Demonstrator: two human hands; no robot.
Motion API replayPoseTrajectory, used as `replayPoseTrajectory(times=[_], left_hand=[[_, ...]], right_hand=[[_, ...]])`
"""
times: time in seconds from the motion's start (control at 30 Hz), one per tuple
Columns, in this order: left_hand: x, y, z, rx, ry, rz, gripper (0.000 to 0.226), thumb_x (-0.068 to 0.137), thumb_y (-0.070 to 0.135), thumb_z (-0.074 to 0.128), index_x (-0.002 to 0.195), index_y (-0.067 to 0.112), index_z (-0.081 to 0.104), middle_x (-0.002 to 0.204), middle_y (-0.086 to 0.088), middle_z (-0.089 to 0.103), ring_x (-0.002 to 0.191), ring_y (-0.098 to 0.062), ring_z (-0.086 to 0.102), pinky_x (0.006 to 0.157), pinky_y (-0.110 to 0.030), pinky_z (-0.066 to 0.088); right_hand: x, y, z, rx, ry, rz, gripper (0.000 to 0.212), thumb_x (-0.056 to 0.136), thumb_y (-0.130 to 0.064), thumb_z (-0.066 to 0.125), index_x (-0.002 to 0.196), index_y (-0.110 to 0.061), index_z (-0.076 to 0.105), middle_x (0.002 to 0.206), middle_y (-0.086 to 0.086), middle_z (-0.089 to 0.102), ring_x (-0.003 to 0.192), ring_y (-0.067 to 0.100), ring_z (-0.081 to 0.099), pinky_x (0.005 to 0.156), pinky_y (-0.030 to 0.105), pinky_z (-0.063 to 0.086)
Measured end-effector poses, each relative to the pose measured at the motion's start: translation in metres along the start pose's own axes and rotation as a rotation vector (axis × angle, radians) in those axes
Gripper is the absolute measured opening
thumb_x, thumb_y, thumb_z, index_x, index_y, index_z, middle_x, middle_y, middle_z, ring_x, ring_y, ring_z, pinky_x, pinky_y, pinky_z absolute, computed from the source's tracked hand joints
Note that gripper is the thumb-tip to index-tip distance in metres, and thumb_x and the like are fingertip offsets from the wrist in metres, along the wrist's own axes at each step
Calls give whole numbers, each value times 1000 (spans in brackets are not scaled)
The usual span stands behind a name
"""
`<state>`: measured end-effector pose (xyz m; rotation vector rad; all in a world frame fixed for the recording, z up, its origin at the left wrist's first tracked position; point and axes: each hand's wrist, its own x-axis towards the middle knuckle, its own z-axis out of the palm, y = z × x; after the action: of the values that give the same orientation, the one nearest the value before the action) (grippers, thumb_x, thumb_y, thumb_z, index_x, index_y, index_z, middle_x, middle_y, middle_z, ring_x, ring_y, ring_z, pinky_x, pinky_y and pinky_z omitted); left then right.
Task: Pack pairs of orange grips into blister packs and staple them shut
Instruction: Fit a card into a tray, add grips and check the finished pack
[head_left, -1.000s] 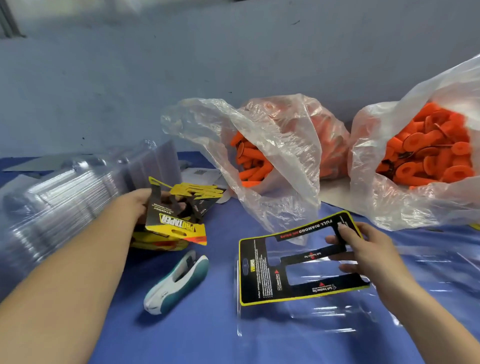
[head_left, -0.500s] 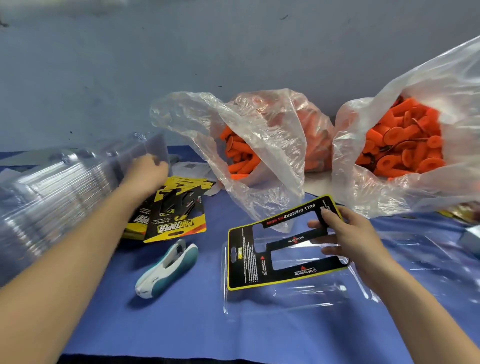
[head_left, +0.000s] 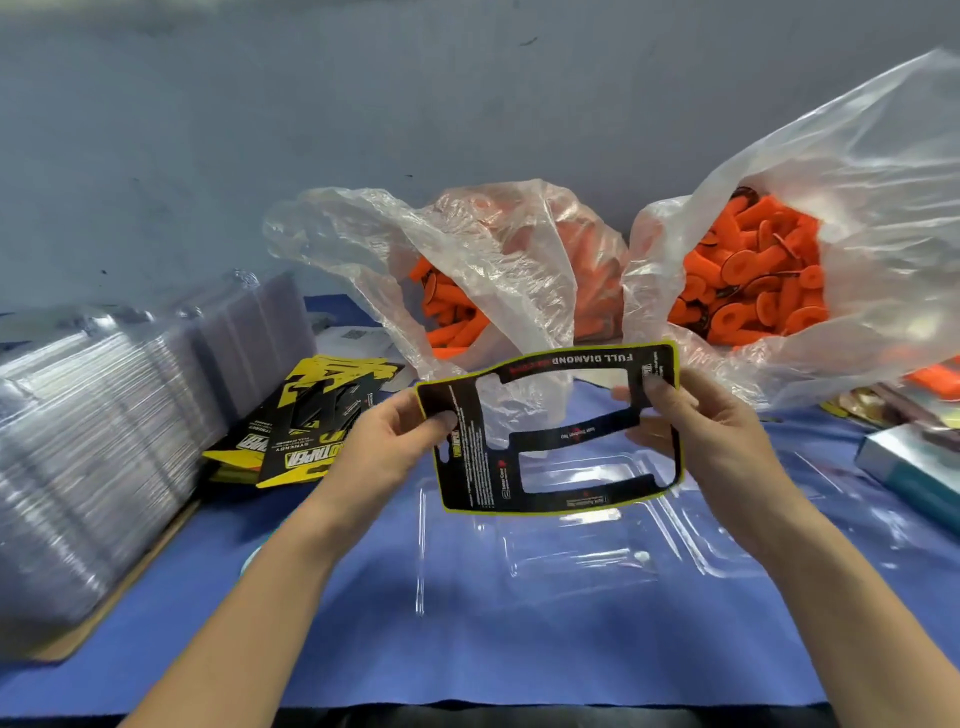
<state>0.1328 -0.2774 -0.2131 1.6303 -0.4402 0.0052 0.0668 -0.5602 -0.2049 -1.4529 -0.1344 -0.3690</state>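
The black, yellow-edged cut-out card (head_left: 467, 467) in my grip is thin printed paperboard with a faint sheen. The clear moulded blister shell (head_left: 571, 551) is glossy, smooth plastic, and so is the stack of clear shells (head_left: 104, 426). The blue table cover (head_left: 519, 654) looks matt, like soft cloth. The translucent bags (head_left: 498, 270) are thin, crinkled plastic film. The orange grips (head_left: 748, 280) look matt and rubbery.

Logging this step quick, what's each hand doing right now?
Left hand: pinching the left end of the black insert card.
Right hand: gripping the card's right end.
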Motion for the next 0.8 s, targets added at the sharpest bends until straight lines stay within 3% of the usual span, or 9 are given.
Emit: replayPoseTrajectory(times=[0.1, 0.17, 0.27, 0.37, 0.43, 0.57, 0.7, 0.8], left_hand=[[-9, 8, -9, 91, 85, 200, 29, 82, 3, 74, 88, 32, 74, 98, 6, 74, 96, -7, 67, 86, -17, 50], [-21, 5, -15, 291, 99, 301, 41, 79, -6, 73, 82, 35, 70, 104, 11, 71, 104, -6, 64, 86, -13, 47], [-40, -4, -20, 593, 99, 418, 39, 75, -6, 74, 81, 32, 67, 111, 15, 63, 114, -10, 57, 88, -18, 46], [-50, -12, -23, 780, 40, 516, 41, 69, -14, 79, 83, 22, 67, 116, 11, 58, 117, -6, 49, 94, -17, 40], [-55, -16, -22, 834, 9, 539, 40, 70, -14, 78, 84, 21, 68, 115, 9, 59, 115, -10, 49, 95, -20, 40], [-60, -22, -17, 920, -33, 584, 37, 75, -12, 69, 86, 24, 68, 113, 8, 61, 112, -19, 53, 90, -39, 46], [-58, -22, -17, 879, -18, 558, 46, 71, -19, 72, 86, 25, 68, 113, 8, 61, 113, -19, 53, 92, -37, 45], [-55, -21, -18, 869, -12, 561, 47, 69, -20, 74, 85, 24, 69, 113, 7, 61, 111, -18, 53, 92, -32, 43]], right_hand=[[-4, -4, -6, -89, -31, -131, 17, 91, -3, 63, 101, -13, 73, 101, -6, 76, 94, 3, 68, 82, 14, 51], [-8, -3, -11, -209, -67, -192, 24, 87, 7, 64, 91, -14, 73, 107, -9, 74, 103, 4, 67, 88, 17, 49], [-14, 7, -15, -437, -98, -226, 23, 84, 3, 71, 85, -20, 75, 117, -11, 69, 115, 10, 62, 96, 29, 46], [-19, 16, -17, -571, -121, -254, 28, 82, -4, 74, 82, -31, 76, 124, -18, 63, 118, 6, 59, 93, 28, 45], [-22, 21, -20, -665, -146, -299, 33, 82, -2, 74, 81, -35, 75, 130, -14, 59, 119, 9, 60, 92, 32, 47], [-30, 31, -29, -856, -214, -288, 34, 83, 1, 74, 82, -34, 75, 135, -14, 52, 118, 8, 60, 88, 43, 50], [-33, 32, -34, -853, -219, -272, 45, 83, 5, 73, 83, -40, 74, 133, -18, 52, 114, -3, 58, 88, 36, 49], [-33, 31, -35, -863, -210, -290, 42, 84, 3, 72, 85, -40, 74, 134, -19, 53, 113, 1, 59, 88, 32, 49]])
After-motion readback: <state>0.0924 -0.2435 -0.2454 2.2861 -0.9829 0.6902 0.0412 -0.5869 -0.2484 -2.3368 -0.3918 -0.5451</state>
